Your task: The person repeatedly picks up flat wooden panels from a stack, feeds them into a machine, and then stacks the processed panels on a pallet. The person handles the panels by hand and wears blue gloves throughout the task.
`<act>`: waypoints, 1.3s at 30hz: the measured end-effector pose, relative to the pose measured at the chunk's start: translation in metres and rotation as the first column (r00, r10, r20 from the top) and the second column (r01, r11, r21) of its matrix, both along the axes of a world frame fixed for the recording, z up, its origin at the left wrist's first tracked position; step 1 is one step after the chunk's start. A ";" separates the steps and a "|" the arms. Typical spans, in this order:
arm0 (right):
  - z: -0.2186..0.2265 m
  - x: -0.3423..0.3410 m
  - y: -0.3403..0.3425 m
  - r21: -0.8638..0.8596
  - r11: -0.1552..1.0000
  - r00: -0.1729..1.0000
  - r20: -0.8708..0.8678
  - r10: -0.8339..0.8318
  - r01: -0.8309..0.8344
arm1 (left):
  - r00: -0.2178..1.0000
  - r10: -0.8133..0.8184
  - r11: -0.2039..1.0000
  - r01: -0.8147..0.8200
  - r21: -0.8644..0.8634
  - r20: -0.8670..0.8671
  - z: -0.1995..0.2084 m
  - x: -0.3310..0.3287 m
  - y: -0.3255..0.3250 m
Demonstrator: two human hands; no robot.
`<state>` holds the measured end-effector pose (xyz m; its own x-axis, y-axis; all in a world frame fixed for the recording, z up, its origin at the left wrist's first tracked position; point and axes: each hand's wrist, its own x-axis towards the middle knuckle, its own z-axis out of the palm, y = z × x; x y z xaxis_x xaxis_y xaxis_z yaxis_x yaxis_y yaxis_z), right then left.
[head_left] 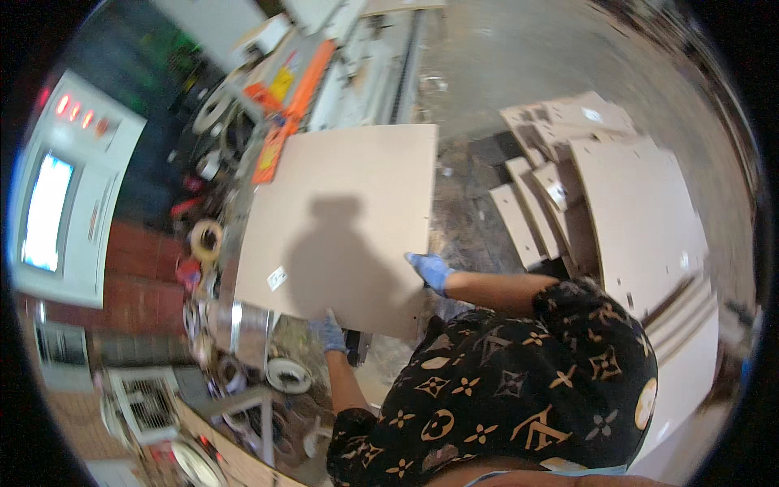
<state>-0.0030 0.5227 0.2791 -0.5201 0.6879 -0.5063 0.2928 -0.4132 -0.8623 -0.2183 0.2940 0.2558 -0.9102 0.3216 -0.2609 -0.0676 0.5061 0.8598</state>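
Head view, one entry.

Item: large pale board [345, 219], flat, roughly square, small white label near its lower left corner. It lies over a cluttered desk [243, 325], its near corner overhanging the edge, probably so both hands can reach it. A head-and-shoulders shadow falls across it.

Left hand [330, 331], blue-gloved: at the board's near edge, fingers curled onto it. Grip closed on the edge, as far as can be seen; the underside is hidden.

Right hand [430, 270], blue-gloved: at the right edge near the lower corner, fingers wrapped over it. Grip closed on the board. Holding two adjoining edges looks meant to steady so wide a sheet.

Surroundings, left: roll of tape [206, 239] just beside the board, orange tool [284, 122] at the far left corner, grey control cabinet with lit screen [49, 211] well apart.

Surroundings, right: stack of cut panels [633, 219] on the concrete floor [503, 57], smaller offcuts leaning alongside.
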 end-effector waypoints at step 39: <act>0.029 0.394 0.044 -0.272 -0.025 -0.048 -0.078 -0.996 0.962 | 0.777 -0.522 0.662 0.629 0.407 -0.352 -0.022 0.031 0.175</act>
